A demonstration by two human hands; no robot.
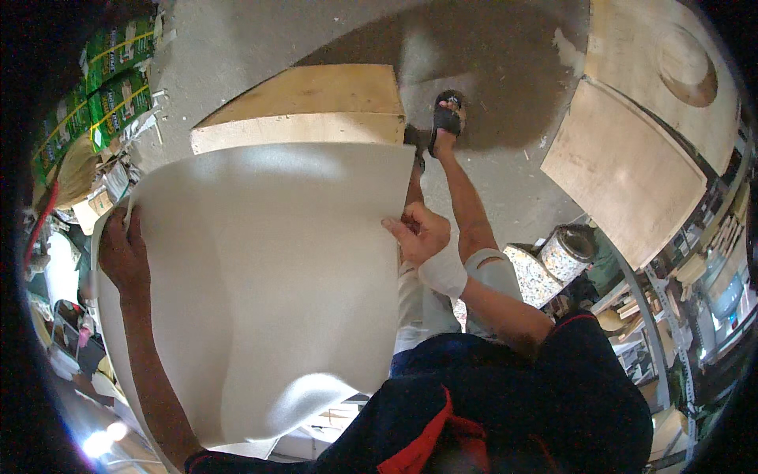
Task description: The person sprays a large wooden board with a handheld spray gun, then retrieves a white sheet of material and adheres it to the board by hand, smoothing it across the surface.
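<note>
A large, flexible off-white sheet (268, 261), perhaps foam, lies across my left side and lap, its lower edge curving up. Its left edge is pinched in my left hand (126, 245), whose fingers curl near the upper left corner. On the opposite side, my right hand (418, 237), with a pale wrap on the wrist, grips the sheet's right edge with the thumb on top; the other fingertips are partly hidden. A pale wooden box (297, 103) with a sloped side stands just beyond the sheet's far edge.
Plywood panels (624, 158) lie at the right, one with a round cutout. Green packages (110, 99) and mixed clutter are at the left. A speckled roll (553, 261) and shelving with wood pieces (722, 245) are at the right. My sandalled foot (448, 118) rests on the concrete floor (513, 189).
</note>
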